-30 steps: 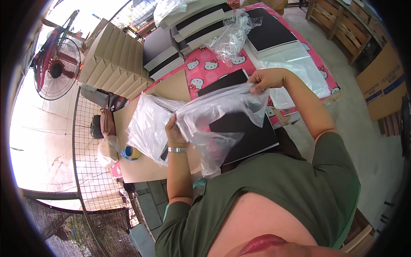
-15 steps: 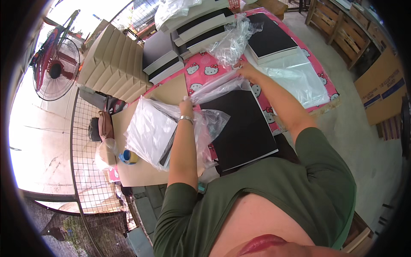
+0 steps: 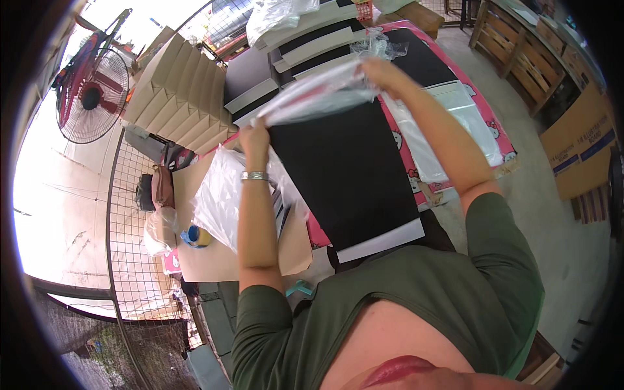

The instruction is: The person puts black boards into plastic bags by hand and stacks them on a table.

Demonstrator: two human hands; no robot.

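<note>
My left hand (image 3: 255, 138) grips one end of a clear plastic bag (image 3: 315, 97), and my right hand (image 3: 390, 78) grips the other end. The bag is stretched between them and smeared by motion, above the far edge of a stack of large black boards (image 3: 344, 169). This stack lies in front of me, its near end at my lap, with a white strip showing along its near edge. Left of it, beside my left forearm, lies a white plastic-wrapped pack (image 3: 218, 195) on a sheet of brown paper (image 3: 201, 263).
More board stacks (image 3: 250, 81) and a pile of brown wrapped packs (image 3: 179, 91) stand at the back left. Flat clear plastic bags (image 3: 448, 123) lie on the pink table cover (image 3: 491, 127). A tape roll (image 3: 196, 236) sits at left. A fan (image 3: 92, 97) stands behind.
Both hands have lifted and moved away from me, the left also leftward, pulling the plastic bag taut. The black stack now shows more of its top and a wider white near edge.
</note>
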